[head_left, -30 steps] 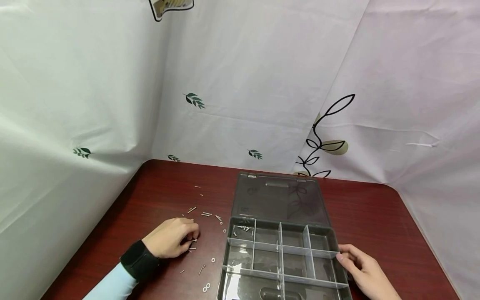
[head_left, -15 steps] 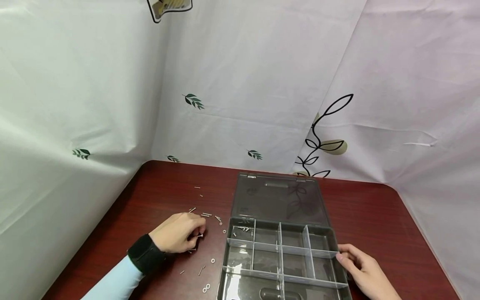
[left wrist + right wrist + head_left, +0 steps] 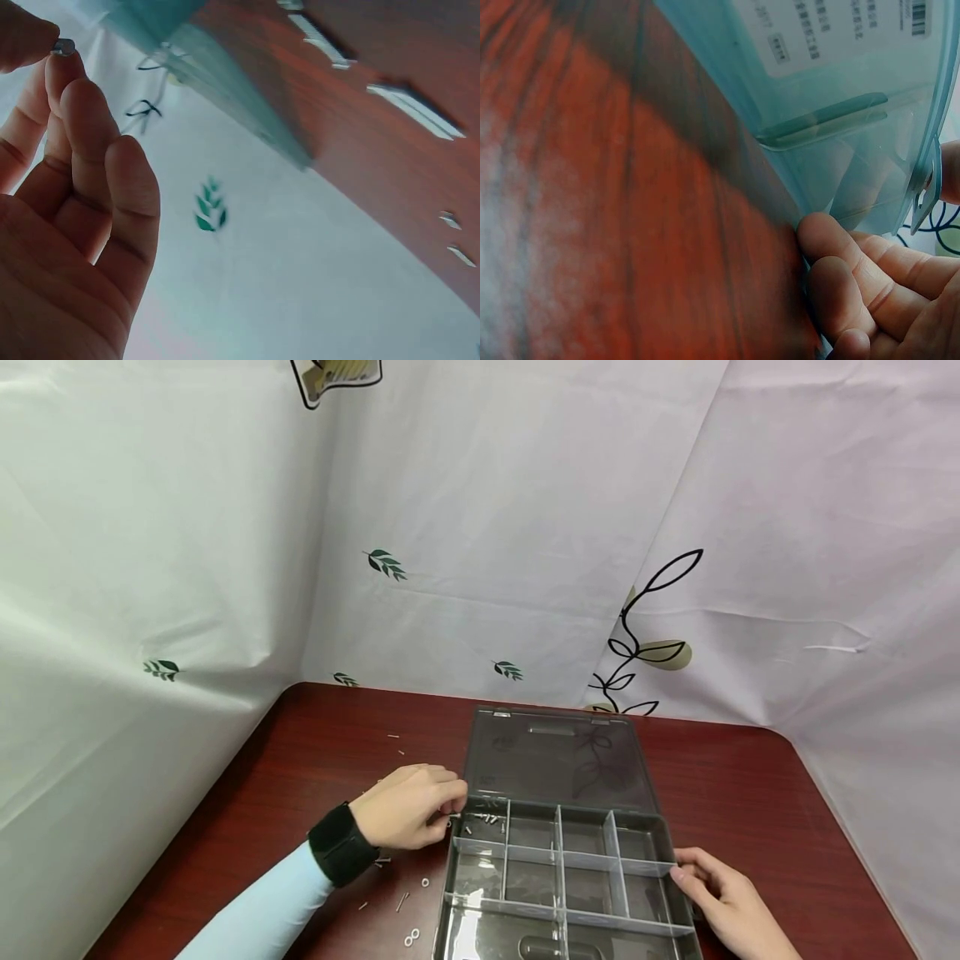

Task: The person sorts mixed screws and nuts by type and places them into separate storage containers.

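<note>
My left hand [image 3: 411,806] pinches a small silver screw [image 3: 64,47] between thumb and fingertip. Only the screw's end shows in the left wrist view. In the head view that hand is beside the top left corner of a grey see-through compartment box [image 3: 525,908]. The box lies with its lid [image 3: 555,756] folded back. Several screws [image 3: 489,817] are in its top left compartment. My right hand [image 3: 723,897] holds the box's right side, thumb at the rim, fingers curled against the side wall [image 3: 780,176].
On the dark red table, left of the box, lie two joined-looking washers [image 3: 412,937], a single washer [image 3: 425,882] and a long screw [image 3: 402,902]. More screws [image 3: 416,109] lie farther back. A white patterned cloth [image 3: 465,568] hangs behind the table.
From the loose screws on the table, my left hand has moved right and slightly away to the box's left edge, carrying the screw. My right hand keeps its hold on the box.
</note>
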